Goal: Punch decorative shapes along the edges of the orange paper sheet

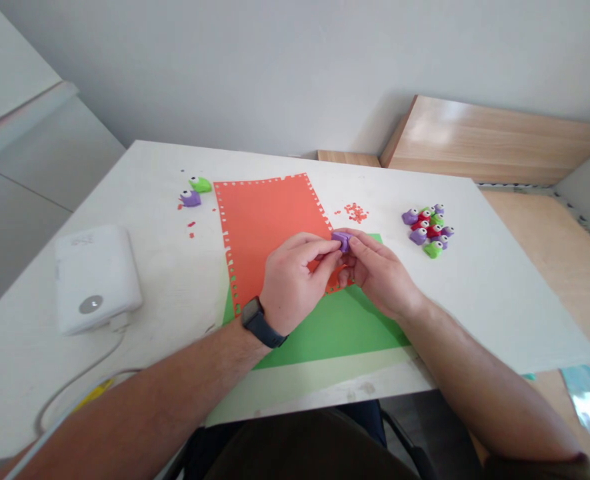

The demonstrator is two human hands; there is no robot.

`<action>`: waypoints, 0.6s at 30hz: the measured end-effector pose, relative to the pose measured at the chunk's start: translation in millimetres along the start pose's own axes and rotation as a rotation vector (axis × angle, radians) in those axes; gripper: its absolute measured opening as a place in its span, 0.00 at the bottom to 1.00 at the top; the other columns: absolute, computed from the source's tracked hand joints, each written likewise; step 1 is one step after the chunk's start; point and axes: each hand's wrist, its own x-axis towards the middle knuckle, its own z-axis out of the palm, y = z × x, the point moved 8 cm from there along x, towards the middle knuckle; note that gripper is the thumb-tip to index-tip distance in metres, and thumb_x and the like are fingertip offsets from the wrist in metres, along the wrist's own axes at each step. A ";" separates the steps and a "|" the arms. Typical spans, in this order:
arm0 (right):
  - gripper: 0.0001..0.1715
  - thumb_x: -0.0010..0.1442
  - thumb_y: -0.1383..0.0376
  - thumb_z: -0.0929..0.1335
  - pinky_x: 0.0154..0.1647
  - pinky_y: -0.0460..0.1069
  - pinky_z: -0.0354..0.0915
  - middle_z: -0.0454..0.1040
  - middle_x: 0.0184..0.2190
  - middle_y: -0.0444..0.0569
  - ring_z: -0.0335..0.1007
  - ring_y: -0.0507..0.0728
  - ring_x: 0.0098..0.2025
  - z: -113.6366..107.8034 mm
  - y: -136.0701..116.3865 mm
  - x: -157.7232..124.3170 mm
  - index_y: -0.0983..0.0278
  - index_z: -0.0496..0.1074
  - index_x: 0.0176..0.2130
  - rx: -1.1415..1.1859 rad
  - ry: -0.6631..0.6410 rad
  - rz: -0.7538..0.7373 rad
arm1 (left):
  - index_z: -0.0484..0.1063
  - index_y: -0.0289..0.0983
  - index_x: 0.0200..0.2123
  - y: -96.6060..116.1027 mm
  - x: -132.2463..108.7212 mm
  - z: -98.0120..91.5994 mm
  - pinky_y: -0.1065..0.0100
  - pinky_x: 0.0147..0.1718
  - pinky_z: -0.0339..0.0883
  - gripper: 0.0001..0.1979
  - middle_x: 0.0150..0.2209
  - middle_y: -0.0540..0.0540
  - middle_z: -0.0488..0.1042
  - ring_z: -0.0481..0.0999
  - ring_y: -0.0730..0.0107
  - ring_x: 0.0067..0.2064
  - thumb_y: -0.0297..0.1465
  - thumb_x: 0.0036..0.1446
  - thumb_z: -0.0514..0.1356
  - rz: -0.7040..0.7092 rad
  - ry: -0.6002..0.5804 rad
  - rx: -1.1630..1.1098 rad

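Both my hands meet over the lower right part of an orange paper sheet (269, 227), whose edges are lined with small punched holes and notches. Between their fingertips is a small purple toy (342, 240), the same colour as some one-eyed figures on the table. My left hand (297, 277), with a dark watch on its wrist, pinches the toy from the left. My right hand (377, 270) grips it from the right, thumb on top. Fingers cover part of the toy. A green sheet (319, 340) lies beneath the orange one.
Orange paper bits (355, 213) lie right of the sheet. Farther right sits a cluster of purple, red and green one-eyed figures (429, 230). Green (201, 185) and purple (191, 198) figures rest at the left, near a white box-shaped device (97, 273) with a cable.
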 end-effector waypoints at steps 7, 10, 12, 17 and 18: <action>0.18 0.67 0.53 0.73 0.29 0.46 0.71 0.76 0.41 0.47 0.72 0.53 0.36 -1.6 1.4 0.5 0.59 0.77 0.52 -0.048 0.022 -0.016 | 0.84 0.41 0.44 -2.1 1.0 3.5 0.66 0.44 0.76 0.07 0.41 0.46 0.83 0.81 0.68 0.41 0.27 0.66 0.64 -0.018 -0.035 -0.018; 0.18 0.67 0.53 0.73 0.28 0.46 0.71 0.76 0.39 0.46 0.72 0.53 0.35 -1.4 2.1 1.0 0.60 0.77 0.51 -0.046 0.021 -0.016 | 0.83 0.40 0.43 -3.8 0.9 4.5 0.66 0.44 0.76 0.07 0.41 0.46 0.83 0.81 0.69 0.41 0.26 0.66 0.65 -0.021 -0.037 -0.032; 0.18 0.67 0.54 0.73 0.28 0.46 0.71 0.76 0.39 0.47 0.72 0.52 0.35 -1.6 2.7 1.2 0.60 0.77 0.51 -0.040 0.020 -0.011 | 0.83 0.39 0.43 -4.8 0.9 5.3 0.67 0.43 0.76 0.06 0.40 0.46 0.83 0.80 0.69 0.40 0.26 0.65 0.66 -0.024 -0.042 -0.038; 0.17 0.68 0.54 0.72 0.28 0.47 0.71 0.77 0.38 0.47 0.71 0.53 0.33 -1.9 3.8 0.9 0.61 0.77 0.50 -0.030 0.014 0.003 | 0.82 0.39 0.41 -5.3 1.8 6.2 0.67 0.42 0.75 0.05 0.39 0.47 0.82 0.79 0.71 0.39 0.26 0.64 0.66 -0.029 -0.053 -0.042; 0.16 0.68 0.55 0.72 0.28 0.47 0.71 0.77 0.38 0.47 0.71 0.53 0.33 -1.7 3.9 0.7 0.61 0.77 0.50 -0.025 0.011 0.005 | 0.82 0.39 0.41 -5.3 1.9 6.0 0.68 0.42 0.74 0.04 0.39 0.48 0.82 0.79 0.71 0.38 0.25 0.64 0.66 -0.032 -0.053 -0.043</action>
